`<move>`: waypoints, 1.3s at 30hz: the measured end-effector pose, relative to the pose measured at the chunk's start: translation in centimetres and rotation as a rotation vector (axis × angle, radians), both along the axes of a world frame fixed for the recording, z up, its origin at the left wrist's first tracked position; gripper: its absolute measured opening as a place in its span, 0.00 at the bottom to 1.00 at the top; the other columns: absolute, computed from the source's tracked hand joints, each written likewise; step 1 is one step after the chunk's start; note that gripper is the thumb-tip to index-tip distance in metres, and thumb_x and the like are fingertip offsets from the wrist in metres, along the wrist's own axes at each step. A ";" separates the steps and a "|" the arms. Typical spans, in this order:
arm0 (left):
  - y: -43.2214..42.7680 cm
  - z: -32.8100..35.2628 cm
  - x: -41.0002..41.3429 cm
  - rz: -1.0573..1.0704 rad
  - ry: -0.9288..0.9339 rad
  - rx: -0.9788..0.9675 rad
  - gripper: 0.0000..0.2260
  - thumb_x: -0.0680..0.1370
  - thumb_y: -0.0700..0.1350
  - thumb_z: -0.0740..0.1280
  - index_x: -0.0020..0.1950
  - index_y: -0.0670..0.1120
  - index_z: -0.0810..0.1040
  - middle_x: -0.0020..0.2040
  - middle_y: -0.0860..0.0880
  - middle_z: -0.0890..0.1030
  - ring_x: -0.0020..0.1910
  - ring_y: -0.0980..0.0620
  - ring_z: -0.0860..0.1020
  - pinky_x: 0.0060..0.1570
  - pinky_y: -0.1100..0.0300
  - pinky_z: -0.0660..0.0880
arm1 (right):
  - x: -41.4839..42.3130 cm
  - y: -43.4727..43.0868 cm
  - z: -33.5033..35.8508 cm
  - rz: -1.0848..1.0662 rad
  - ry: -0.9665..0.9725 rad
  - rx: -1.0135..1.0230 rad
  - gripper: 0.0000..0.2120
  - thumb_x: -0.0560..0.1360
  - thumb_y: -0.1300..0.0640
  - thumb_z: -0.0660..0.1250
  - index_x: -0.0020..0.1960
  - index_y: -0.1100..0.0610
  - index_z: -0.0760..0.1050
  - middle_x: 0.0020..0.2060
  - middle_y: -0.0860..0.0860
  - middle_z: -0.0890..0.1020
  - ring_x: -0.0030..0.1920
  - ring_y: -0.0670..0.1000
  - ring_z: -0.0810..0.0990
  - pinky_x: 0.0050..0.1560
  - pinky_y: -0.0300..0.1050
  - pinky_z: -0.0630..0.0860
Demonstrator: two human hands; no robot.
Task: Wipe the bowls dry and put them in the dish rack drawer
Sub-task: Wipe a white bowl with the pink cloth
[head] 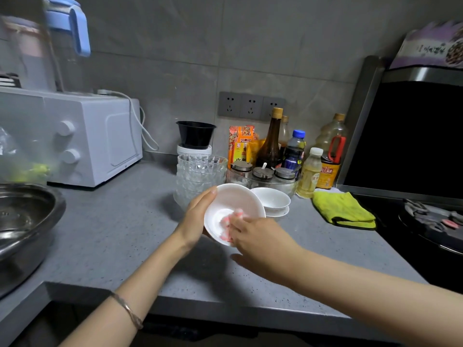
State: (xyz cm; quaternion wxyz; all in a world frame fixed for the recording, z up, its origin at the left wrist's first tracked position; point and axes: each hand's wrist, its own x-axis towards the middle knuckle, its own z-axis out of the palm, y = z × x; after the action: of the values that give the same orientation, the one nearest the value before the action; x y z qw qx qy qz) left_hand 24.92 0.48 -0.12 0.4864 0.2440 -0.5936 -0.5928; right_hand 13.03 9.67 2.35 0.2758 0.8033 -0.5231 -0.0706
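Your left hand [198, 216] gripped the small round white ceramic bowl [231, 209] by its rim at about nine o'clock, thumb hooked over the edge, holding it tilted above the speckled grey stone worktop [112, 234] near the middle of the view. Your right hand [258, 236] came in from four o'clock, fingers closed on a crumpled pink-and-white cloth [229, 225] pressed against the inside of that bowl. Just beyond, at one o'clock from the held bowl, two more white bowls [271, 200] sat stacked on the worktop. At eleven o'clock stood a stack of clear cut-glass bowls [200, 176]. A folded yellow-green microfibre cloth [343, 209] lay at three o'clock, near the black hob [400, 234], and a steel basin [25, 221] rested at nine o'clock by the white microwave [95, 139].
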 end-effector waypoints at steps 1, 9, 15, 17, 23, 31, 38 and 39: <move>-0.1 -0.2 0.0 -0.004 -0.009 0.007 0.14 0.82 0.45 0.54 0.50 0.44 0.78 0.40 0.50 0.82 0.39 0.55 0.80 0.39 0.67 0.76 | 0.1 -0.1 -0.3 0.054 -0.068 0.055 0.22 0.72 0.50 0.70 0.61 0.60 0.76 0.63 0.58 0.76 0.61 0.58 0.77 0.52 0.49 0.78; 0.4 0.3 0.1 0.056 0.000 0.095 0.12 0.82 0.48 0.55 0.48 0.49 0.78 0.40 0.50 0.82 0.38 0.54 0.80 0.36 0.62 0.76 | 0.7 -1.0 -0.3 -0.147 -0.087 -0.101 0.22 0.67 0.41 0.72 0.52 0.55 0.83 0.50 0.51 0.84 0.54 0.54 0.81 0.48 0.43 0.76; 0.4 0.4 0.3 0.063 0.017 0.123 0.15 0.81 0.52 0.56 0.54 0.46 0.79 0.51 0.41 0.82 0.51 0.44 0.80 0.54 0.48 0.77 | 0.1 -1.3 1.1 0.003 -0.660 0.101 0.05 0.71 0.57 0.71 0.40 0.58 0.78 0.33 0.55 0.79 0.35 0.57 0.70 0.35 0.48 0.66; 0.0 0.4 0.7 0.030 -0.111 0.123 0.19 0.80 0.58 0.53 0.53 0.49 0.80 0.51 0.42 0.82 0.49 0.45 0.80 0.47 0.50 0.78 | -0.5 -1.5 1.6 0.013 -0.809 0.187 0.06 0.68 0.56 0.74 0.39 0.59 0.80 0.31 0.55 0.79 0.33 0.55 0.70 0.34 0.46 0.65; -0.7 0.3 1.2 -0.113 -0.251 0.050 0.27 0.73 0.70 0.50 0.62 0.61 0.76 0.59 0.52 0.81 0.57 0.50 0.80 0.54 0.51 0.78 | -1.8 -0.7 3.6 -0.052 -1.218 0.428 0.09 0.64 0.59 0.79 0.35 0.55 0.78 0.30 0.50 0.79 0.31 0.45 0.73 0.33 0.38 0.67; -1.1 -0.3 0.9 -0.307 0.002 0.206 0.47 0.52 0.73 0.73 0.62 0.46 0.76 0.53 0.41 0.83 0.49 0.45 0.82 0.41 0.56 0.79 | -3.6 -0.2 5.6 -0.105 -1.659 0.703 0.19 0.60 0.57 0.75 0.50 0.54 0.78 0.42 0.49 0.85 0.46 0.49 0.83 0.42 0.41 0.79; -2.1 -1.2 0.2 -0.111 0.167 0.514 0.28 0.67 0.62 0.71 0.59 0.45 0.80 0.50 0.41 0.82 0.44 0.46 0.81 0.47 0.52 0.77 | -3.3 -0.3 3.7 -0.078 -1.488 0.060 0.12 0.70 0.46 0.70 0.51 0.50 0.77 0.46 0.44 0.82 0.48 0.46 0.79 0.48 0.38 0.76; -2.0 -1.1 -0.1 -0.075 0.191 0.522 0.24 0.70 0.61 0.68 0.57 0.45 0.81 0.48 0.43 0.83 0.42 0.48 0.82 0.46 0.54 0.77 | -3.0 -0.3 3.3 -0.025 -1.511 -0.085 0.12 0.72 0.45 0.69 0.51 0.51 0.77 0.46 0.42 0.81 0.48 0.43 0.78 0.48 0.36 0.75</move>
State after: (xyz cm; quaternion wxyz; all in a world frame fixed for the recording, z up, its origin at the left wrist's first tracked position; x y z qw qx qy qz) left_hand 24.82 -1.52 -1.22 0.4386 0.2820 -0.3811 -0.7635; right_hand 10.06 9.35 5.65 -0.1279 0.6158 -0.5810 0.5165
